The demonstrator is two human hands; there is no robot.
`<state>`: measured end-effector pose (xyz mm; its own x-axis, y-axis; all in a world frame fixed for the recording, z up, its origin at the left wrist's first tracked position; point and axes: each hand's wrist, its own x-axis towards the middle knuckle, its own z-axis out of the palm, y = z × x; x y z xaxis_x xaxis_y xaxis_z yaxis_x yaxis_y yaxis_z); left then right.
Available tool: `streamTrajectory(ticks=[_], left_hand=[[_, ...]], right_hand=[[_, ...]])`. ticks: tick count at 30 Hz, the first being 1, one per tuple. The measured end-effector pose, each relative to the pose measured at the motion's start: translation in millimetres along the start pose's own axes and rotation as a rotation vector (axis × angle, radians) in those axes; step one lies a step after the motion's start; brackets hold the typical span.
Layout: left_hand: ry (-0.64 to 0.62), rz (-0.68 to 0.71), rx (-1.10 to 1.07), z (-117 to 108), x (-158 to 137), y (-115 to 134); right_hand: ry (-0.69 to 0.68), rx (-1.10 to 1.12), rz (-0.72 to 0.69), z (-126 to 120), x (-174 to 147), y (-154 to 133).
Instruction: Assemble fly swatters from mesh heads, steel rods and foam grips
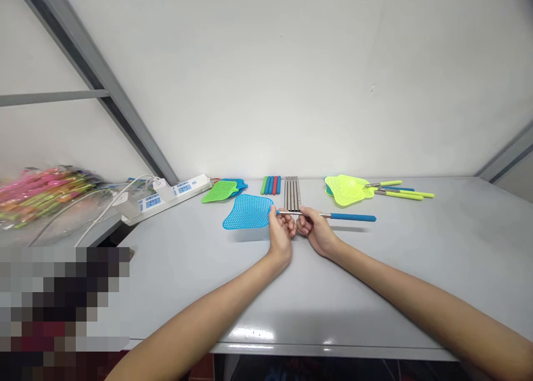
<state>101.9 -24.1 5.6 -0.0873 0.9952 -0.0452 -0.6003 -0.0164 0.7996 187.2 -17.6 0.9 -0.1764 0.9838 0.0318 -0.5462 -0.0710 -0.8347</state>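
A blue fly swatter is held level just above the table, its mesh head to the left and its blue grip to the right. My left hand is closed around the neck, where the head meets the metal rod. Farther along the rod, my right hand pinches it near the middle. Behind my hands lie several bare metal rods side by side. Left of those rods is a row of green, blue and red grips. Loose green and blue swatter heads are stacked farther left.
At the right back lies a pile of yellow fly swatters with rods and grips attached. A white power strip with plugs and cables is at the left. Beyond it are bagged colourful items. A wall closes off the back.
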Motion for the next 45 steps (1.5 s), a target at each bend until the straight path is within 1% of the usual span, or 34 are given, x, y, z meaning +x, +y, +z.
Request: streamTrajectory(ticks=[6,14,20,34,39,45], left_hand=[[-0.013,0.028,0.060,-0.4,-0.4,-2.6],[-0.153,0.088,0.244,-3.2,0.0,-8.0],[-0.170,0.116,0.317,-0.9,-2.7,-4.7],[-0.172,0.107,0.324,-1.9,-2.4,-5.9],[-0.204,0.099,0.313,-0.6,-3.3,-3.7],[-0.256,0.038,0.277,-0.9,-1.9,-1.9]], right_hand=[[-0.029,-0.024,0.006,1.5,-1.2,-2.0],[-0.115,-0.099,-0.014,3.2,-3.9,-1.9],[-0.111,-0.104,-0.021,2.6,-3.5,-0.5],[-0.113,-0.125,-0.009,5.2,-5.2,-4.1],[-0.097,-0.118,-0.008,2.8,-3.5,-1.6],[-0.048,-0.100,-0.005,1.0,-2.2,-0.7]])
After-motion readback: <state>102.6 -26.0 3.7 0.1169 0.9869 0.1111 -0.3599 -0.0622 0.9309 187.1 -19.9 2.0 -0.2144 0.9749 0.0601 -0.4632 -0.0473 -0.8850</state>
